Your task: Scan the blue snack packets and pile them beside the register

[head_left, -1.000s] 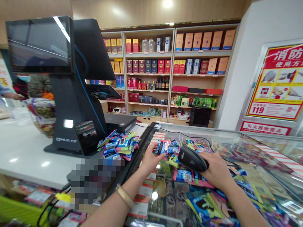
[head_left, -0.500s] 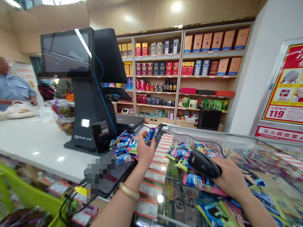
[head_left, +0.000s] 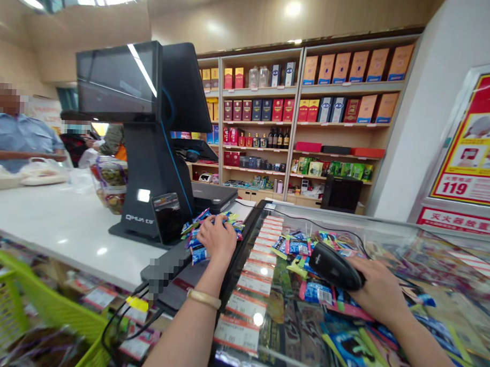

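Work looks part-way, judging by how the packets are split. You have a packet heap (head_left: 199, 254) of small blue, pink and green wrappers at the left, just beside the foot of the dark terminal (head_left: 138, 201). That much seems gathered. At the right, many loose packets (head_left: 354, 352) lie spread over the glass case (head_left: 241, 250), apart from the heap, near side to far; that lot appears to be what is left. No count possible; they overlap.

Your left hand (head_left: 219, 237) rests on the heap, fingers bent and somewhat spread. Cannot tell whether they pinch a packet. Your right hand (head_left: 380, 290) has its fingers wrapped round a black scanner (head_left: 335, 266), its head towards the left, above the packets on the glass.

Containers: the case shows flat packs beneath its glass, a row of price labels (head_left: 242, 312) along its left edge. Near left, a green basket (head_left: 60, 299) holds something brown in clear, purple-striped wrapping. On the white worktop (head_left: 67, 220), left of the terminal, stands a clear container (head_left: 112, 171) with greenish-brown contents; further left, a white plastic bag (head_left: 42, 174), contents hidden.
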### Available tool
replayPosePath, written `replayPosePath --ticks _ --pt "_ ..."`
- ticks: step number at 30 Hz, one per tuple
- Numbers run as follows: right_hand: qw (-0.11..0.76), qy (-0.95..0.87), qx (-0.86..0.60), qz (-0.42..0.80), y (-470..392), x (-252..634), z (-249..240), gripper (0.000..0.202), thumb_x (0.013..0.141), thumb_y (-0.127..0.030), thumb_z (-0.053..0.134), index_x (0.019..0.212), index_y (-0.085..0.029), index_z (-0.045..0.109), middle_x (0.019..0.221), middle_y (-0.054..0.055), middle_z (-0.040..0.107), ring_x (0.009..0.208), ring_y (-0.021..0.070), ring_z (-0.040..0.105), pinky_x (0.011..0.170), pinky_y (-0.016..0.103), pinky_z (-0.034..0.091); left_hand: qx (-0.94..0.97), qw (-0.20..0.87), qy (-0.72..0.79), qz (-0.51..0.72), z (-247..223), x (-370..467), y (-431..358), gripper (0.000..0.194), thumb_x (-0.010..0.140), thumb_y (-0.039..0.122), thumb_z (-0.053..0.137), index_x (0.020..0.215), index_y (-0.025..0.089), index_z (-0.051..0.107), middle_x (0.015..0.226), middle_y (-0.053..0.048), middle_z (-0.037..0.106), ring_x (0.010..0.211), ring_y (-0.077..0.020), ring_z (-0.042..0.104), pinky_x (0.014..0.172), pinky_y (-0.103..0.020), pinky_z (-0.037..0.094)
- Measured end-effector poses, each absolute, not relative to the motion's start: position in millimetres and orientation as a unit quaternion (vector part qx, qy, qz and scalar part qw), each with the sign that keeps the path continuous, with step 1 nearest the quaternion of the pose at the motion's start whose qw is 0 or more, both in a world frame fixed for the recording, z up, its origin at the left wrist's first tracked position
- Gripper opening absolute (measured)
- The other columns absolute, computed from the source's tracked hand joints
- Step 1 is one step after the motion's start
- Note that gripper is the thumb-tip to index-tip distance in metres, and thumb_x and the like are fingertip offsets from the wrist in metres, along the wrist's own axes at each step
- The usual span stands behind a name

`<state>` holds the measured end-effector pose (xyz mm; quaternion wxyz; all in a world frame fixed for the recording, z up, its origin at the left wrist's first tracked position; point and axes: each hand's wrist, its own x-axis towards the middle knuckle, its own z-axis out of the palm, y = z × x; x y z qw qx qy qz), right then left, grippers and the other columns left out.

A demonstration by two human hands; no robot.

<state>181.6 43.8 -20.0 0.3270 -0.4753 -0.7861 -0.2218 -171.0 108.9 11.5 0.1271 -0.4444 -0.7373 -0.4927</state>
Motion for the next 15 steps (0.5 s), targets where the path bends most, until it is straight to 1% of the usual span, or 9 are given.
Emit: replayPosePath --ticks 3,5,8,10,13,15 --pt "0.329 -0.786 -0.472 -0.227 41.4 179.0 -16.8 0.025 0.073 -0.025 0.051 0.091 -0.024 0.068 0.088 0.004 0.073 0.079 0.0213 0.068 0.069 0.031 0.047 -0.507 0.153 -0.673 -0.516 11.4 -158.8 105.1 0.026 0.082 0.018 0.049 0.103 0.021 0.065 0.120 -0.013 0.055 0.118 -0.0315 0.047 0.099 -0.048 0.034" --pt "0.329 -0.788 -0.469 -0.228 40.6 178.2 -15.0 0.025 0.074 -0.026 0.052 0.092 -0.024 0.068 0.088 0.004 0.074 0.079 0.0210 0.068 0.068 0.031 0.047 -0.588 0.143 -0.612 -0.509 7.7 -147.0 102.5 0.027 0.081 0.017 0.050 0.103 0.022 0.064 0.116 -0.011 0.057 0.115 -0.0284 0.050 0.100 -0.044 0.036" --pt "0.331 -0.784 -0.473 -0.229 40.3 177.9 -13.3 0.022 0.075 -0.027 0.053 0.090 -0.023 0.068 0.088 0.005 0.074 0.077 0.0209 0.068 0.067 0.031 0.047 -0.696 0.110 -0.537 -0.464 -2.4 -125.5 99.0 0.030 0.079 0.014 0.051 0.104 0.023 0.064 0.113 -0.009 0.060 0.112 -0.0258 0.053 0.100 -0.042 0.037" --pt "0.329 -0.785 -0.473 -0.226 40.4 177.9 -12.7 0.021 0.075 -0.028 0.053 0.090 -0.023 0.068 0.088 0.005 0.073 0.077 0.0207 0.067 0.067 0.031 0.047 -0.748 0.087 -0.507 -0.421 -10.3 -110.7 97.7 0.032 0.079 0.014 0.052 0.108 0.023 0.064 0.116 -0.009 0.060 0.113 -0.0252 0.053 0.101 -0.042 0.038" --pt "0.330 -0.791 -0.469 -0.215 39.8 176.6 -12.0 0.024 0.074 -0.027 0.054 0.093 -0.023 0.068 0.088 0.005 0.073 0.078 0.0207 0.067 0.068 0.030 0.047 -0.778 0.038 -0.525 -0.342 -20.8 -92.1 99.9 0.037 0.081 0.022 0.055 0.117 0.021 0.060 0.120 -0.012 0.060 0.113 -0.0270 0.055 0.097 -0.042 0.041" --pt "0.337 -0.786 -0.477 -0.205 38.9 174.8 -11.3 0.025 0.074 -0.025 0.053 0.093 -0.022 0.069 0.088 0.005 0.073 0.080 0.0208 0.067 0.070 0.030 0.047 -0.768 0.016 -0.566 -0.298 -26.0 -83.6 104.7 0.045 0.081 0.031 0.059 0.124 0.019 0.056 0.120 -0.015 0.060 0.113 -0.0307 0.056 0.095 -0.044 0.042"
